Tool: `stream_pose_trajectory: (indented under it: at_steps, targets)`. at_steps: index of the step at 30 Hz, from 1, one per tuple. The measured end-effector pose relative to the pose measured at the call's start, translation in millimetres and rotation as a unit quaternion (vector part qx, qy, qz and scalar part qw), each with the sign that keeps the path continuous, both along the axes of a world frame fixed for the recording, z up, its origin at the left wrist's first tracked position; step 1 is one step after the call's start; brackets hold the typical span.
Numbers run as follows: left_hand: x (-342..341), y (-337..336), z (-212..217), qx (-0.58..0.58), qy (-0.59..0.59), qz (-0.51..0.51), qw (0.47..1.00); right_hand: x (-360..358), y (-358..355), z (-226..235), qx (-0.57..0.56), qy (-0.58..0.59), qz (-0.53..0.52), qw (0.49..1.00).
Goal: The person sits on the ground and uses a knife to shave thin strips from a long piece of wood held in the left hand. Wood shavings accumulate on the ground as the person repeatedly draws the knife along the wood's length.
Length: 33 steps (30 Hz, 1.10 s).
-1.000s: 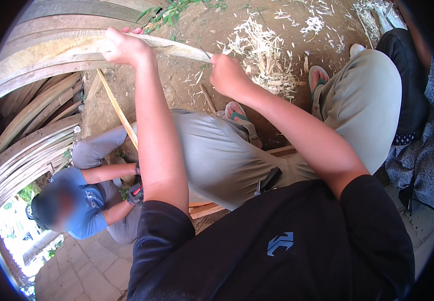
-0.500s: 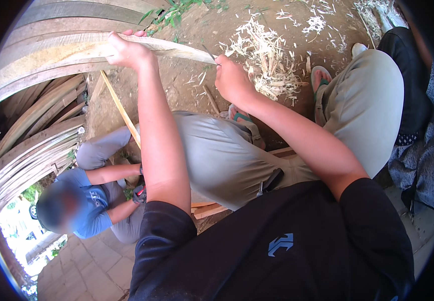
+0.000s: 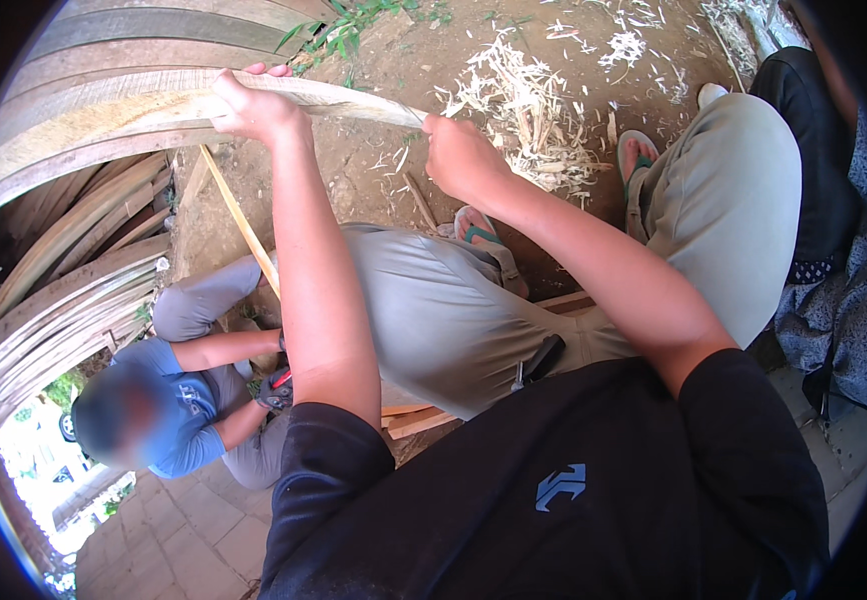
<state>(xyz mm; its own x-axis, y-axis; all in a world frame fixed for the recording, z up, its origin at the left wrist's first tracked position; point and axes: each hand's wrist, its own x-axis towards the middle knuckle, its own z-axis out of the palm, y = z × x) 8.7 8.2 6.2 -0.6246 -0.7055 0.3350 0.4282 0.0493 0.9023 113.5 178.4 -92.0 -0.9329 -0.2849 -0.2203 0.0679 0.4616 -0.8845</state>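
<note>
A long, pale strip of wood (image 3: 361, 101) stretches from the far left toward the middle, narrowing at its right end. My left hand (image 3: 259, 108) is closed around it, with fingertips showing over the far edge. At the strip's right tip is my right hand (image 3: 461, 160), closed in a fist on a slim dark-bladed knife. That blade is almost wholly hidden now, and its handle lies inside the fist.
Pale shavings (image 3: 533, 115) are heaped on the dirt beyond my right hand. Stacked boards (image 3: 68, 300) line the left side. A person in a blue shirt (image 3: 178, 400) sits at the lower left beside a thin yellowish stick (image 3: 238, 215). Another person's dark-clothed leg (image 3: 803, 150) is at right.
My right hand has shifted slightly left and down against the strip's tip, and the blade that stuck up from the fist hardly shows now. My left hand keeps its hold, almost unmoved.
</note>
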Motion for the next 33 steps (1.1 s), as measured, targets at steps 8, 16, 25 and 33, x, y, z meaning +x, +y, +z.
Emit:
stream_pose_trajectory:
  at_steps: [8,16,25,33]
  targets:
    - [-2.6,-0.1,-1.9,0.025,-0.002,-0.016,1.000,-25.3,1.9,-58.1,0.019,0.001,-0.050,0.999]
    - [-0.1,1.1,-3.5,-0.032,-0.007,0.007,0.999,6.0,-5.4,-10.6,-0.069,0.028,-0.114,0.991]
    - [1.4,-2.6,-2.6,-0.020,-0.015,0.039,0.999,16.6,-24.5,-32.3,-0.059,0.024,-0.072,0.995]
    - [-1.8,-16.8,-7.4,0.007,0.004,-0.017,1.000,-2.7,1.3,-52.2,-0.049,-0.021,-0.099,0.994]
